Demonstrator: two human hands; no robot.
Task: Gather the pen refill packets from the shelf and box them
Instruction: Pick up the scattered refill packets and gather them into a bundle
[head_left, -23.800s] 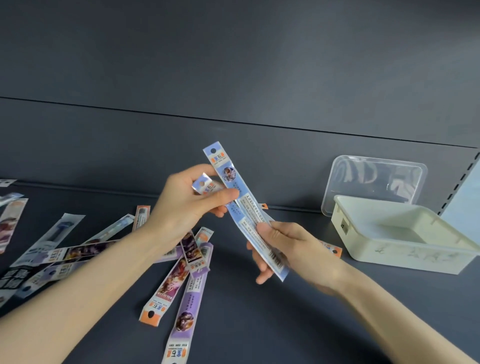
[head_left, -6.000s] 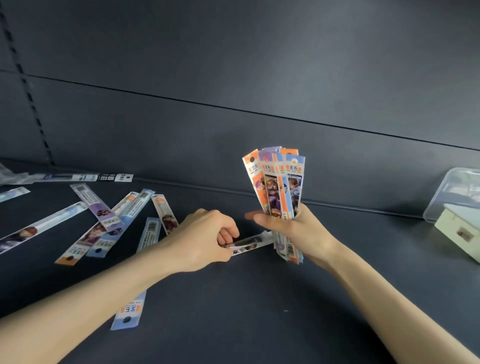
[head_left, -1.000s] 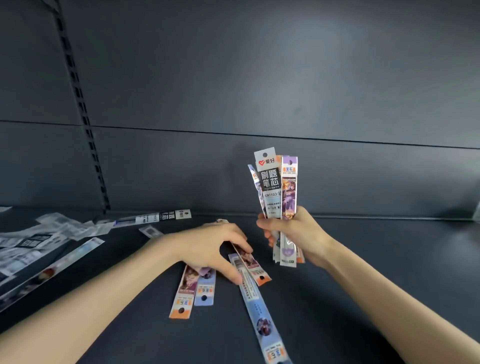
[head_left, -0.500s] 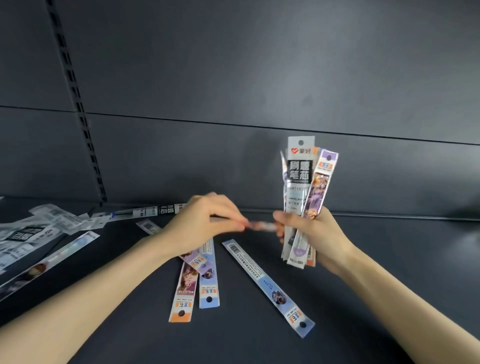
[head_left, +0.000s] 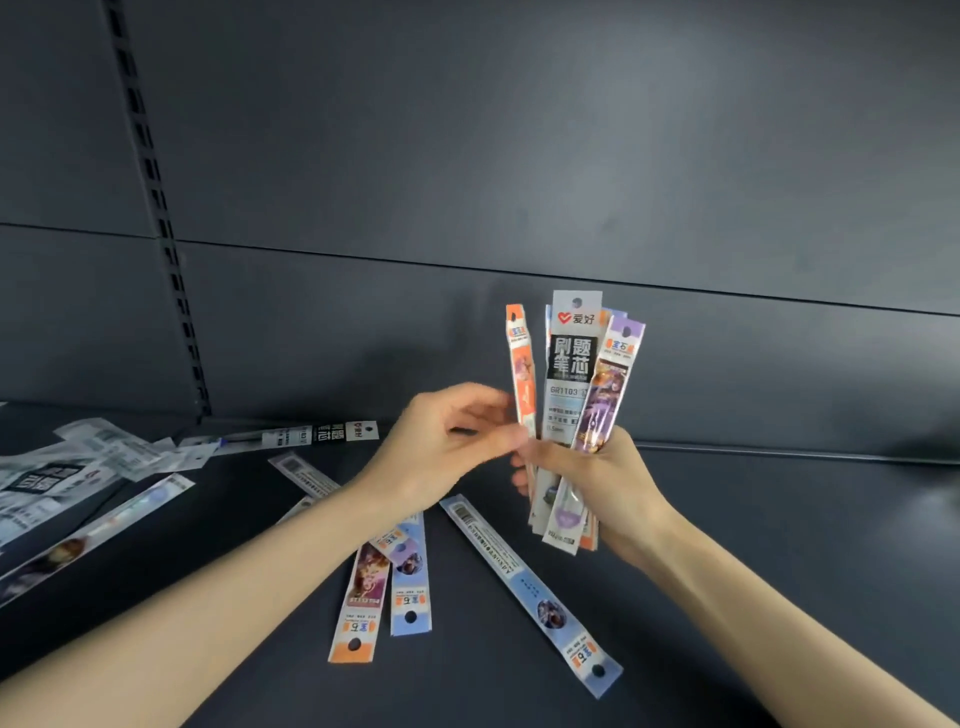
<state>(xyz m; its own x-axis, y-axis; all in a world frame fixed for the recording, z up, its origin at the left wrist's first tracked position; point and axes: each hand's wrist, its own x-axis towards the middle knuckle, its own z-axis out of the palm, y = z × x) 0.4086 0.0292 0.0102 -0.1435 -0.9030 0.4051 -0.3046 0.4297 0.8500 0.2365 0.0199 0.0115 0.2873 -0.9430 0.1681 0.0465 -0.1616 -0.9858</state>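
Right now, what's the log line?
left hand pinches orange packet | right hand grips packet bundle | loose packets on shelf

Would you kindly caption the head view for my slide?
Left hand pinches orange packet beside the bundle gripped in the right hand.

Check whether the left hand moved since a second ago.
Yes. The left hand rose off the shelf, rightward, pinching an orange packet beside the right hand's bundle.

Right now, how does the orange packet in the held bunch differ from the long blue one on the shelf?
The orange packet stands upright, pinched by the left hand against the bunch in the right hand; the blue packet lies flat on the shelf, untouched. Orange's hole end points up; blue's points toward the camera. Both are long, narrow strips with a hang hole.
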